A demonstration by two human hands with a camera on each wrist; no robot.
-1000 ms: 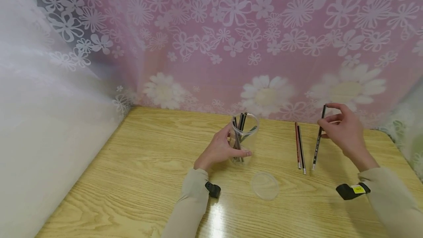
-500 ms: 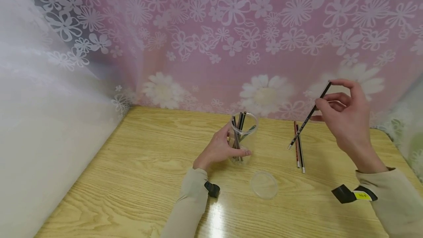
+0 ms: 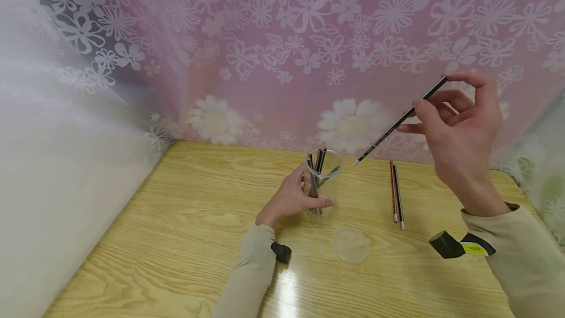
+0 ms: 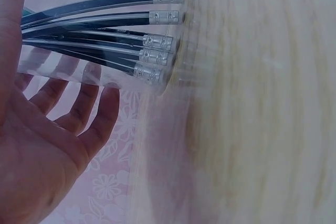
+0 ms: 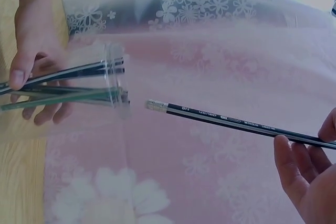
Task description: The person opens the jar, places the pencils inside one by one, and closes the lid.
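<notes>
My left hand [image 3: 289, 199] grips a clear plastic jar [image 3: 328, 188] that stands upright on the table. Several dark pencils [image 4: 105, 11] and a green one [image 5: 63, 99] lean inside it; in the left wrist view their eraser ends are at the jar's bottom. High on the right, my right hand [image 3: 465, 131] pinches a black striped pencil [image 3: 384, 136]. That pencil slants, its eraser end low and pointing left, apart from the jar's rim. A red pencil [image 3: 393, 193] and a black pencil [image 3: 399, 198] lie side by side on the table.
A clear round lid [image 3: 350, 246] lies on the wood-grain table [image 3: 176, 239], in front of the jar. Behind the table hangs a pink flowered curtain [image 3: 273, 107], with a pale sheet [image 3: 66, 161] along the left side.
My right hand has lifted the black pencil from the table, upward, and its eraser end has swung left toward the jar. The left hand and the jar have stayed in place.
</notes>
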